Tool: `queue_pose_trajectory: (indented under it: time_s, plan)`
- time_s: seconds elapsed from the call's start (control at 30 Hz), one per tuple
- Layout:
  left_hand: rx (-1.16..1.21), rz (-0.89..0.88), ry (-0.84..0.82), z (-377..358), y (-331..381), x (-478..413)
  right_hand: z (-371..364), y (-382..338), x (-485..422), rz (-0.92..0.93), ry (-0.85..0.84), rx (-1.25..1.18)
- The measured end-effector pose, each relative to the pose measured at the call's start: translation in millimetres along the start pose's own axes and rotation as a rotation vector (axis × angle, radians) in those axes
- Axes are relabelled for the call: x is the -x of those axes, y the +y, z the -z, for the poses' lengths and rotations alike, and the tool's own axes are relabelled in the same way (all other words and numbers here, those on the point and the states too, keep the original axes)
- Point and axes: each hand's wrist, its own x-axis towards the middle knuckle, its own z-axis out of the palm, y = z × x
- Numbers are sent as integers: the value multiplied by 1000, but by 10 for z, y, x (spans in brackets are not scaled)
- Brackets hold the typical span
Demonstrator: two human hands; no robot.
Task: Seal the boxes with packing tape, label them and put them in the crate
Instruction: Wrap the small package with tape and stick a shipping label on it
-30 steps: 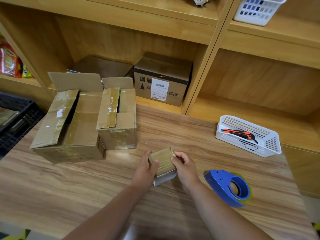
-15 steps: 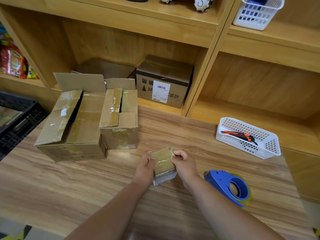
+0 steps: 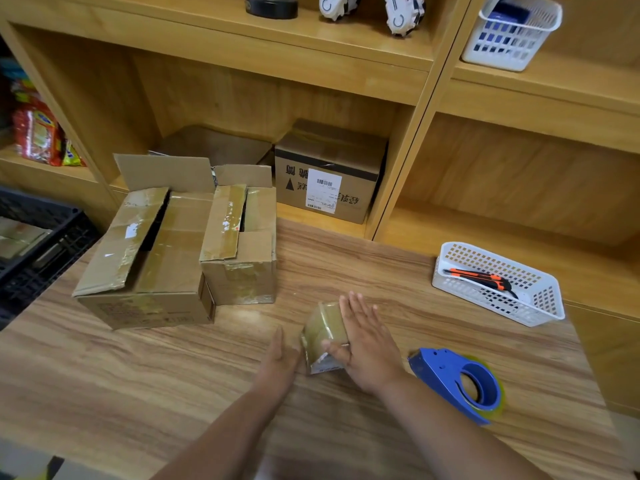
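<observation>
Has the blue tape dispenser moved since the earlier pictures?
No. The tape dispenser keeps the same place, just in front of the white basket.

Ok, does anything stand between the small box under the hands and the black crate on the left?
Yes. The big open box sits on the table right between the small box and the crate; the medium open box stands just behind that line. Lifting over them should avoid both.

Wood-grain tabletop (image 3: 104, 393) in the foreground, light-wood shelving unit (image 3: 242, 98) with open compartments rising behind it, soft even light across both
</observation>
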Motion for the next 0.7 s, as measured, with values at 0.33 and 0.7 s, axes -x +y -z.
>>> queue_pose_trajectory:
  time_s: [0.33,0.7]
  plan:
    - [3,-2,-47,-168,110,37,-87,216,165,-327,70,-921]
    - [-240,-142,-52,-22,22,-20,-121,62,129,-507,28,-1165]
